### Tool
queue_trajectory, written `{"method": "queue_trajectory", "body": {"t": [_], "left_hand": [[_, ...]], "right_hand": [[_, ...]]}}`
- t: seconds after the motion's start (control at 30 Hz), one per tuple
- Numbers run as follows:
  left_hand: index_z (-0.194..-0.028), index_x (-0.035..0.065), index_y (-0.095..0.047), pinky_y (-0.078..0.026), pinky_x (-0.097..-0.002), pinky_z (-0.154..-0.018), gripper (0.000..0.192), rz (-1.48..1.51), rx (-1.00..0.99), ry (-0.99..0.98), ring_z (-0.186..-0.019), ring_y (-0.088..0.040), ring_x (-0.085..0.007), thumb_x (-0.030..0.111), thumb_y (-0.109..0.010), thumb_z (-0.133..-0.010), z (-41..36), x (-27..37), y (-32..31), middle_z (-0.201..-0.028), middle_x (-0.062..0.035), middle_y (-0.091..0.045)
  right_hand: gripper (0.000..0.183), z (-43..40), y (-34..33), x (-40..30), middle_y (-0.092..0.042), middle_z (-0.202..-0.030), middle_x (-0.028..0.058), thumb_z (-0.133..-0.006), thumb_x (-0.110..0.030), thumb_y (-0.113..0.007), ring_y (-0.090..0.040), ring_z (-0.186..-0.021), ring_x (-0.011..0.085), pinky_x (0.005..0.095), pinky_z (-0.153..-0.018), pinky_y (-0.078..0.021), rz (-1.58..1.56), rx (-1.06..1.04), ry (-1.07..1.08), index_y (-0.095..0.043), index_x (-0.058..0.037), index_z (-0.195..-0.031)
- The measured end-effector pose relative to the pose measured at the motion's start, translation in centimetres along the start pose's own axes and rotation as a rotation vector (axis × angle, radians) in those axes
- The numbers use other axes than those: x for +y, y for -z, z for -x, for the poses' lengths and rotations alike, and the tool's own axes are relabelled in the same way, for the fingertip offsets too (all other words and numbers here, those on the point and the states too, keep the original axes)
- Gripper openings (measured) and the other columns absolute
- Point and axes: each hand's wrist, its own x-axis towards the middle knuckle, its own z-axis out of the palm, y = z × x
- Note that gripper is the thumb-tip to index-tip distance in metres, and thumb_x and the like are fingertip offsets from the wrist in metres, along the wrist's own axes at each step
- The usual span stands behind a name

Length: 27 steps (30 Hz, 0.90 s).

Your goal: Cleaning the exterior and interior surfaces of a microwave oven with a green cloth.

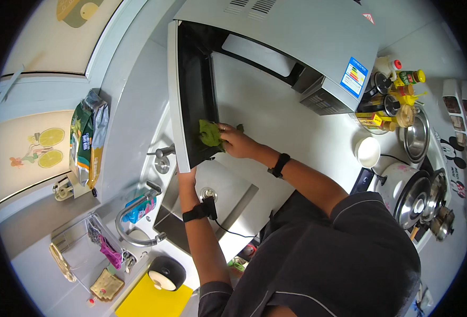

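Observation:
A microwave oven (296,35) stands with its door (195,87) swung out towards the left. My right hand (239,142) holds a green cloth (210,134) against the dark inner face of the door, near its free end. Only the base of my left hand (188,174) shows below the door's outer edge. The door covers its fingers, so their grip is hidden. Both wrists wear black straps, and a cable hangs from the left one.
A steel sink (225,190) with a curved faucet (122,222) lies below the door. Sauce bottles (407,77), a white cup (367,152), a phone (362,180) and a lidded pot (402,190) stand right. A yellow board (150,297) and dish rack (78,245) are lower left.

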Motion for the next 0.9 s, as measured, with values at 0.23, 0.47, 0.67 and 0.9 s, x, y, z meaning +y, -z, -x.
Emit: {"method": "queue_trajectory", "body": {"t": [0.23,0.47,0.67,0.9], "left_hand": [[-0.117,-0.0045,-0.058,-0.048,-0.0326,-0.087,0.037,0.068,0.031,-0.205,-0.1,-0.06,-0.0208,0.018,-0.061,-0.088,-0.1,-0.6,-1.8,-0.108,-0.0118,-0.065],[-0.143,-0.0015,-0.035,-0.036,-0.0335,-0.105,0.065,0.308,-0.08,0.155,-0.127,-0.042,-0.0227,0.022,-0.065,-0.09,0.2,1.6,-0.6,-0.14,-0.0112,-0.044],[-0.113,-0.0007,-0.061,-0.05,-0.0238,-0.076,0.028,0.381,0.021,-0.01,-0.087,-0.06,-0.0091,0.021,-0.051,-0.097,1.1,-1.9,-0.5,-0.099,-0.002,-0.063],[-0.112,0.0035,-0.062,-0.048,-0.0217,-0.075,0.023,0.072,0.074,-0.221,-0.084,-0.059,-0.006,0.015,-0.05,-0.096,2.7,2.3,-3.2,-0.094,0.0031,-0.062]], "right_hand": [[0.044,2.5,-4.0,7.2,-0.042,-0.137,0.0204,-0.092,-0.01,-0.053,-0.04,-0.128,0.0323,0.0377,-0.11,-0.0306,-0.299,0.494,-0.462,-0.04,0.002,-0.133],[0.048,-4.8,-3.1,7.3,-0.047,-0.133,0.0135,-0.099,-0.026,-0.051,-0.046,-0.121,0.022,0.0333,-0.103,-0.0364,0.007,0.554,-0.273,-0.038,-0.0011,-0.138],[0.043,-12.8,0.6,11.4,-0.047,-0.13,0.022,-0.094,-0.018,-0.056,-0.046,-0.121,0.035,0.0395,-0.104,-0.0366,-0.206,0.619,-0.154,-0.044,0.0017,-0.13],[0.041,-18.6,6.8,12.9,-0.057,-0.122,0.0196,-0.091,-0.017,-0.059,-0.055,-0.112,0.0317,0.0378,-0.097,-0.0426,-0.385,0.563,-0.257,-0.048,-0.0013,-0.128]]}}
